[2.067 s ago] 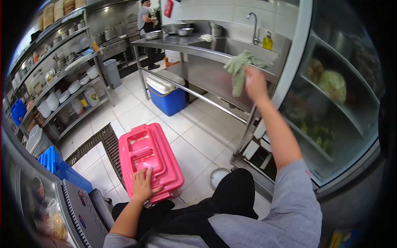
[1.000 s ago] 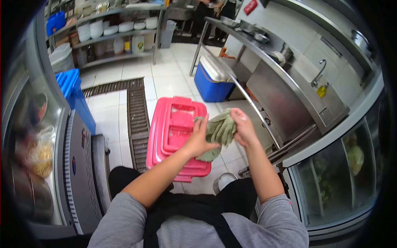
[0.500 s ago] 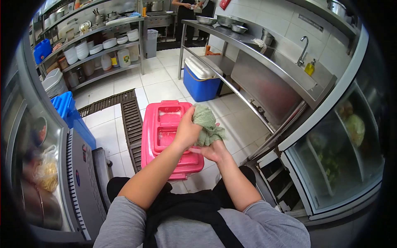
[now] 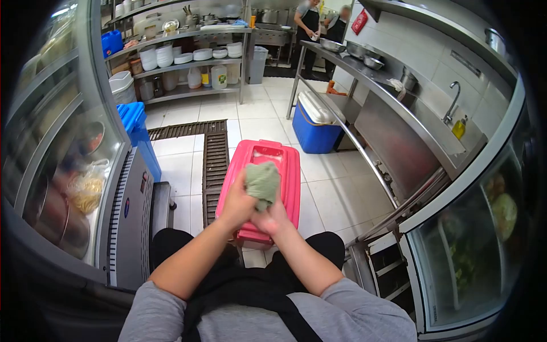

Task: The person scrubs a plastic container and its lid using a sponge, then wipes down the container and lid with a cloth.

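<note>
One crumpled, pale green cloth (image 4: 262, 181) is bunched into a soft, rounded wad, its surface creased and slightly blurred. It is held up in front of the wearer's body, above a pink lidded bin (image 4: 292, 188) on the white tiled floor (image 4: 319, 188). The left hand (image 4: 238, 204) is curled narrowly around the cloth's near left side. The right hand (image 4: 271, 216) grips it from below and to the right, close against the left hand, its fingertips mostly hidden. Cloth and hands block the view of the middle of the bin's glossy lid, which has a recess showing at its far end.

Left of the bin runs a dark slatted floor drain (image 4: 215, 165). Beyond the bin, to the right, a blue cooler (image 4: 312, 135) with a whitish lid sits partly behind the lower rail of a steel sink counter (image 4: 419, 108), which carries metal bowls (image 4: 373, 61). Glass-fronted refrigerators stand at either side, a left refrigerator (image 4: 128, 228) and a right refrigerator (image 4: 478, 239). Farther back are steel shelves (image 4: 196, 89) with stacked white dishes (image 4: 164, 56), and two people (image 4: 308, 28) in dark aprons.
</note>
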`<state>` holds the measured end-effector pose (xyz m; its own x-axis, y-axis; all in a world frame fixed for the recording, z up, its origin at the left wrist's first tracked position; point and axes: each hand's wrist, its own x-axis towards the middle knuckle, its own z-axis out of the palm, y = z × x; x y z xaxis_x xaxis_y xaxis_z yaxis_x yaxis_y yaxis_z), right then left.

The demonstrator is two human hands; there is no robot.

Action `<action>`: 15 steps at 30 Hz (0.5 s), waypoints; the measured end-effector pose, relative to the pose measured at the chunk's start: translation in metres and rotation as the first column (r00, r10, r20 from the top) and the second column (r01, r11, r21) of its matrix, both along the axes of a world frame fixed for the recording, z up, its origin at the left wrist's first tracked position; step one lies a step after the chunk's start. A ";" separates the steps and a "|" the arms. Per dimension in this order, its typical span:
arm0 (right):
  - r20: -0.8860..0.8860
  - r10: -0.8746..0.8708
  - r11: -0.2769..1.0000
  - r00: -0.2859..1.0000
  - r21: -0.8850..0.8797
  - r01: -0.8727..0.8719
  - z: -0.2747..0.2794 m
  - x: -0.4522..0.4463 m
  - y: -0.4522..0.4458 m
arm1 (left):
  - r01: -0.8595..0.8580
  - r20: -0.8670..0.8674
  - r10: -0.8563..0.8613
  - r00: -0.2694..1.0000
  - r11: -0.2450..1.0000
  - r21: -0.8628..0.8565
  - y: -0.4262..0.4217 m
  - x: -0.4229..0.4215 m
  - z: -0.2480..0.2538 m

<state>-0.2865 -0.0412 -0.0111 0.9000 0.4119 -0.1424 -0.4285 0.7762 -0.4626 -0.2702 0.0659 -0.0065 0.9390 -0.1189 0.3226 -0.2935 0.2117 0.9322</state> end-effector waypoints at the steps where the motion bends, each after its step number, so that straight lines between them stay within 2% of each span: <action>1: -0.032 -0.028 0.997 0.999 0.067 0.030 0.007 0.009 0.004 | 0.004 0.044 -0.002 0.999 0.999 -0.034 0.016 -0.005 -0.002; 2: -0.042 -0.016 0.998 0.999 0.067 0.019 0.002 0.027 0.006 | -0.163 0.204 0.120 0.972 0.964 0.211 0.041 -0.006 -0.011; 3: 0.108 -0.042 0.999 0.993 0.022 0.040 -0.010 0.051 0.008 | -0.347 0.376 0.189 0.907 0.842 0.413 0.061 -0.009 -0.021; 4: 0.254 -0.062 0.998 0.965 -0.013 0.068 -0.017 0.066 0.011 | -0.349 0.364 0.196 0.910 0.837 0.421 0.071 -0.021 -0.021; 5: 0.354 -0.138 0.972 0.925 -0.131 0.195 -0.004 0.065 0.017 | -0.150 0.071 0.133 0.989 0.896 0.417 0.080 -0.038 -0.012; 6: 0.456 -0.191 0.916 0.869 -0.236 0.325 0.008 0.063 0.023 | 0.040 -0.226 0.042 0.973 0.937 0.346 0.087 -0.048 -0.009; 7: 0.435 -0.179 0.919 0.883 -0.247 0.308 0.012 0.064 0.032 | 0.037 -0.250 0.053 0.967 0.939 0.342 0.093 -0.045 -0.019; 8: 0.699 -0.182 0.711 0.691 -0.392 0.584 0.010 0.063 0.042 | 0.173 -0.492 -0.168 0.854 0.984 -0.035 0.100 -0.035 -0.036; 9: 0.889 -0.038 0.434 0.456 -0.396 0.809 0.004 0.058 0.054 | 0.177 -0.596 -0.431 0.677 0.882 -0.437 0.108 -0.028 -0.049; 11: 0.842 0.073 0.508 0.535 -0.493 0.706 -0.012 0.036 0.077 | 0.167 -0.312 -0.568 0.762 0.637 -0.752 0.105 -0.023 -0.025; 13: 0.807 0.196 0.575 0.558 -0.555 0.601 -0.021 0.023 0.104 | -0.019 -0.387 -0.478 0.789 0.610 -0.792 0.128 0.005 -0.031; 14: 0.832 0.156 0.559 0.532 -0.518 0.647 -0.026 0.015 0.116 | -0.063 -0.393 -0.456 0.798 0.586 -0.808 0.140 0.018 -0.041; 15: 0.860 0.120 0.539 0.496 -0.476 0.694 -0.032 0.011 0.126 | -0.105 -0.423 -0.362 0.831 0.645 -0.757 0.149 0.032 -0.053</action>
<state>-0.2751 0.0849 -0.0428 0.8070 0.2118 0.5513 0.5673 -0.0187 -0.8233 -0.2385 0.2153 -0.0592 0.9690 -0.1989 -0.1468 0.2435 0.8704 0.4280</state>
